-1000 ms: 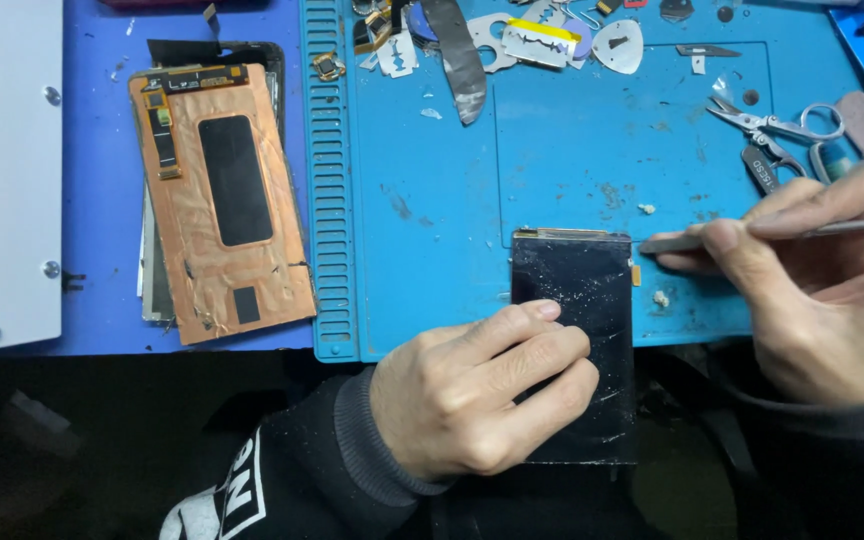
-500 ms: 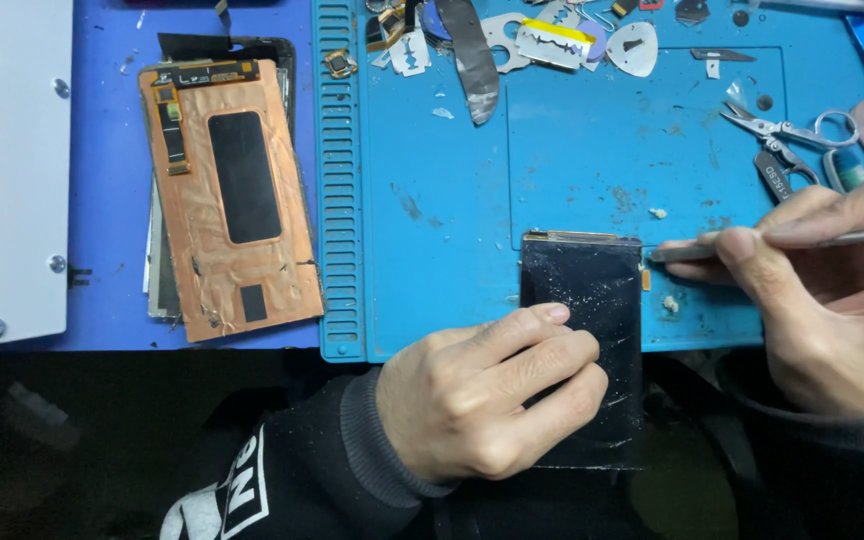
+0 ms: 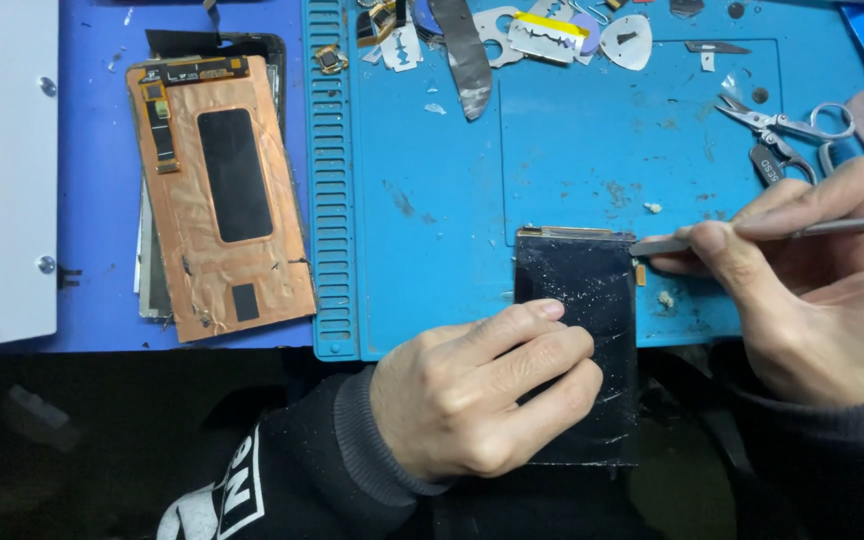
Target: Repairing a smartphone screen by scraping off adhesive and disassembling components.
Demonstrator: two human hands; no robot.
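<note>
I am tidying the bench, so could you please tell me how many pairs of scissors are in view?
1: the scissors lie on the blue mat near its upper right, just above the right hand. Others may be hidden.

Left hand (image 3: 477, 395) pinning dark screen panel (image 3: 580, 290), right hand (image 3: 812, 290) gripping metal pry tool (image 3: 752, 235)

Black screen panel (image 3: 580, 290), blue mat (image 3: 432, 150), copper-coloured display back (image 3: 220, 195).

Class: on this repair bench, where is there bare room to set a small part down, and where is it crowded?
Bare: the blue mat between the ribbed strip and scissors, above the dark panel. Crowded: the top edge with blades, and around the right hand and its metal tool.
</note>
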